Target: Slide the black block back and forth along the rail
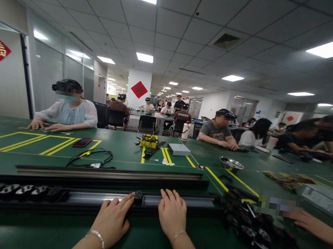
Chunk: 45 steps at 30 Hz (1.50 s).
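Two hands at a long black rail [88,197], a small black block [138,197] between them.
The left hand [112,217] has its index finger stretched along the rail, its tip at the block's near-left side and the thumb apart below; whether it presses the block, I cannot tell. The right hand [172,216] lies over the rail just right of the block, fingers extended and slightly spread, gripping nothing visible. Left of the left fingers, a row of black modules [23,190] sits along the same rail. Beyond both sets of fingers lies a second rail [107,176] on the green bench [50,236]. Right of the right fingers are heaped dark parts [251,226], with another person's hand [305,219] farther right.
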### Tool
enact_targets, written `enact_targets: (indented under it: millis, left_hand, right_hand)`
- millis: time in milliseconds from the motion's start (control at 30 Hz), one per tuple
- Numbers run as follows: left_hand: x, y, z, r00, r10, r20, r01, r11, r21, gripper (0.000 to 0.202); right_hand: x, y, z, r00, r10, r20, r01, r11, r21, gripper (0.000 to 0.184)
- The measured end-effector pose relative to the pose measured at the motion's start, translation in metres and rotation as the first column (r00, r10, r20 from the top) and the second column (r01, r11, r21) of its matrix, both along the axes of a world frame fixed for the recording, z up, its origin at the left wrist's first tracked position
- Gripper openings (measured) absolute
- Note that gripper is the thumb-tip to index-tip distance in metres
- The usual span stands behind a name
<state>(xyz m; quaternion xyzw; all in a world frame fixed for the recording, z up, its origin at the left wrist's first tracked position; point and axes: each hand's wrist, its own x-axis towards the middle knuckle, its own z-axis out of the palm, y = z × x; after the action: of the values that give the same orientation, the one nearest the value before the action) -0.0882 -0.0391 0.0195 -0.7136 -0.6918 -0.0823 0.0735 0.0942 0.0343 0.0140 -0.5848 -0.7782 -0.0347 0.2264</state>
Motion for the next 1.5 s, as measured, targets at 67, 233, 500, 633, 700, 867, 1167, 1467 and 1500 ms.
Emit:
enact_targets:
  millis: [67, 233, 500, 633, 700, 867, 1167, 1467, 1500]
  left_hand:
    - [0.0, 0.0, -0.001, 1.0, -0.007, -0.003, 0.007, 1.0, 0.008, 0.064]
    - [-0.002, 0.002, -0.005, 1.0, -0.023, 0.008, 0.022, 0.999, 0.035, 0.064]
    - [-0.001, 0.001, -0.001, 1.0, -0.018, 0.011, 0.018, 1.0, 0.006, 0.064]
    - [0.001, 0.0, 0.002, 1.0, -0.012, 0.019, 0.012, 1.0, -0.005, 0.064]
    - [0.002, 0.0, 0.003, 1.0, -0.011, 0.018, 0.012, 1.0, -0.006, 0.064]
    - [0.002, 0.0, 0.004, 1.0, 0.003, 0.025, -0.002, 1.0, -0.03, 0.065]
    - [0.001, 0.001, 0.001, 1.0, -0.014, 0.018, 0.014, 1.0, -0.013, 0.066]
    - [0.006, 0.0, 0.003, 0.999, 0.006, 0.042, -0.005, 0.999, -0.031, 0.066]
    - [0.006, 0.0, 0.002, 0.999, 0.005, 0.044, -0.004, 1.0, -0.019, 0.066]
  right_hand:
    - [0.0, 0.0, 0.0, 1.0, 0.004, -0.004, -0.004, 1.0, 0.001, 0.041]
    - [0.001, 0.001, -0.002, 1.0, 0.007, -0.017, -0.007, 1.0, 0.024, 0.041]
    - [0.0, 0.0, 0.0, 1.0, -0.001, -0.008, 0.001, 1.0, 0.011, 0.041]
    - [0.0, 0.001, 0.0, 1.0, 0.003, -0.013, -0.002, 1.0, 0.024, 0.041]
    - [0.0, 0.001, 0.0, 1.0, 0.0, -0.008, 0.0, 1.0, 0.019, 0.041]
    - [0.001, 0.0, 0.001, 1.0, -0.008, 0.009, 0.008, 1.0, 0.003, 0.041]
    - [0.002, 0.003, -0.003, 1.0, 0.011, -0.027, -0.01, 0.999, 0.035, 0.041]
    - [0.001, 0.003, -0.003, 1.0, -0.006, 0.013, 0.006, 1.0, 0.03, 0.041]
    - [0.002, 0.003, -0.004, 1.0, -0.007, 0.013, 0.007, 1.0, 0.03, 0.041]
